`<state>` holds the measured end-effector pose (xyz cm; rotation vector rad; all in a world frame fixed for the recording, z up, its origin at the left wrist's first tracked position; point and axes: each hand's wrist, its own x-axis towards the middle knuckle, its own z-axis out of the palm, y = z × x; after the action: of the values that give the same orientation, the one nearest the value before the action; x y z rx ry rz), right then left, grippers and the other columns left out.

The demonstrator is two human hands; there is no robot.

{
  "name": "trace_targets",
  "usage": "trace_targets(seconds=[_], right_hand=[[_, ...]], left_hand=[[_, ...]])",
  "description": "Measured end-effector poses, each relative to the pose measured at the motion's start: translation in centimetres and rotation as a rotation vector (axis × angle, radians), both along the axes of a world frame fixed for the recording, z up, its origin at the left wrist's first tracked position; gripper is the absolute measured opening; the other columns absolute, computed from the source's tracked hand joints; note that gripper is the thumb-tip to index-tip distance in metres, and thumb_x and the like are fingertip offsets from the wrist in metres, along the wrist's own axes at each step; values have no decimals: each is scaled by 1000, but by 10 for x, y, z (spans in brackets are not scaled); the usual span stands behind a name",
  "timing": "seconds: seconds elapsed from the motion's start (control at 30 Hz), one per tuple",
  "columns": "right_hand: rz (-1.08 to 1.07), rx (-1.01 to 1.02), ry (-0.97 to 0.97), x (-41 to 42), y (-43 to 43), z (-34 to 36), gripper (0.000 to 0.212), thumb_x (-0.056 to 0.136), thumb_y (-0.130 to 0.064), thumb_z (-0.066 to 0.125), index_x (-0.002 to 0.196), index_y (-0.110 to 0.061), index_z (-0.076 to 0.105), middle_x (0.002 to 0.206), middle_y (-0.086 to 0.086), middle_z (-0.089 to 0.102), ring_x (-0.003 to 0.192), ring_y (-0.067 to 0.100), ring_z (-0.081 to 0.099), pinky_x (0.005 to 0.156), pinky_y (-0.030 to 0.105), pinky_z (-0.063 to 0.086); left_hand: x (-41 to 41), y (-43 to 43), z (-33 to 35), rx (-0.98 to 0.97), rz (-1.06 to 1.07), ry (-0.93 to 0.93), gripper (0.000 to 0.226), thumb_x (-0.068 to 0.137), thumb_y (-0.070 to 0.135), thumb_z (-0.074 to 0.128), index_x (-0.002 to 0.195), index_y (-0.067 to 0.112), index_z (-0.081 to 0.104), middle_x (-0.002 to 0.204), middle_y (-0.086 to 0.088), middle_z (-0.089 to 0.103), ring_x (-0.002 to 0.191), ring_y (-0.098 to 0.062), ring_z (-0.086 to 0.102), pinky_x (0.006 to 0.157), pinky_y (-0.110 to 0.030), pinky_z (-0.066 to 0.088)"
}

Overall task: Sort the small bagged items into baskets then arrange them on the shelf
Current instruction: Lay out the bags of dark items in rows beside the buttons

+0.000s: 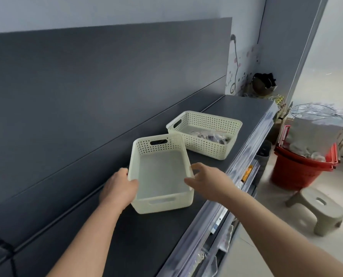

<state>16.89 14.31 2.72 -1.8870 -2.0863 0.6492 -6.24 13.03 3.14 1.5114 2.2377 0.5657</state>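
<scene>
An empty cream perforated basket (146, 204) stands on the dark grey shelf (138, 236), turned at a slight angle. My left hand (118, 188) grips its left rim, thumb over the edge. My right hand (208, 180) is at the right rim, with the fingers curled at the edge. A second cream basket (206, 148) stands further back on the shelf, just beyond the first. It holds several small clear bags (212, 135) with dark contents.
The shelf's front edge carries a clear price strip (244, 156), with lower shelves beneath. On the floor to the right stand red baskets (298, 172) filled with bagged goods and a grey step stool (320, 208). Dark clutter (263, 83) sits at the shelf's far end.
</scene>
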Motion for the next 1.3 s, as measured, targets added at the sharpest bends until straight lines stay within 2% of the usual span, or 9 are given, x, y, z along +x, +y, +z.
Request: trace_targets(seconds=[0.07,0.17,0.3,0.43,0.57,0.67,0.9,1.13,1.3], right_hand=[[-3,82,-91,9,17,7,31,91,-52,46,113,-32,54,99,-7,66,96,21,61,70,29,45],[-29,233,-169,26,44,20,29,94,-46,43,114,-30,58,110,-5,65,106,23,60,76,31,47],[-94,356,-196,55,82,24,33,96,-35,44,127,-31,56,127,-8,60,113,20,57,76,31,44],[-66,371,-229,92,128,13,35,95,-34,48,129,-28,54,130,-6,57,121,20,47,87,35,42],[-5,363,-281,129,175,8,45,93,-40,53,134,-23,48,139,-2,48,133,23,35,102,40,36],[61,315,-307,156,208,1,54,91,-41,56,138,-20,41,141,2,43,137,24,31,106,43,34],[178,204,-187,178,268,-10,52,90,-41,57,135,-19,41,124,0,56,104,21,59,81,36,56],[146,50,74,192,288,-18,57,89,-36,59,140,-21,38,115,-1,62,83,18,57,71,32,50],[137,166,204,198,276,1,45,88,-34,58,131,-23,48,97,-9,57,76,17,58,62,29,44]], left_hand=[[13,16,14,63,3,169,36,94,31,51,129,22,52,126,1,60,114,-26,53,85,-41,52],[44,44,31,198,-73,150,43,95,29,51,138,21,51,140,0,54,128,-27,41,97,-39,45],[99,77,36,249,-187,-92,17,93,22,55,104,22,68,107,2,69,106,-24,62,90,-37,52],[163,106,18,80,-259,-153,13,94,24,54,82,17,56,83,-4,59,79,-24,55,70,-31,43],[204,139,5,-67,-75,-253,38,98,34,51,117,2,59,116,-14,63,101,-28,61,73,-29,40],[221,160,-5,-112,35,-336,40,96,33,52,124,5,56,114,-11,63,92,-23,58,69,-27,42],[238,186,-16,-55,242,-431,25,94,23,47,117,18,55,110,-2,63,97,-23,61,91,-48,55],[262,182,-19,28,361,-592,26,97,25,46,121,34,51,109,6,65,97,-19,64,92,-48,54],[271,173,6,125,364,-738,34,99,18,48,124,40,52,114,6,67,96,-16,69,85,-44,60]])
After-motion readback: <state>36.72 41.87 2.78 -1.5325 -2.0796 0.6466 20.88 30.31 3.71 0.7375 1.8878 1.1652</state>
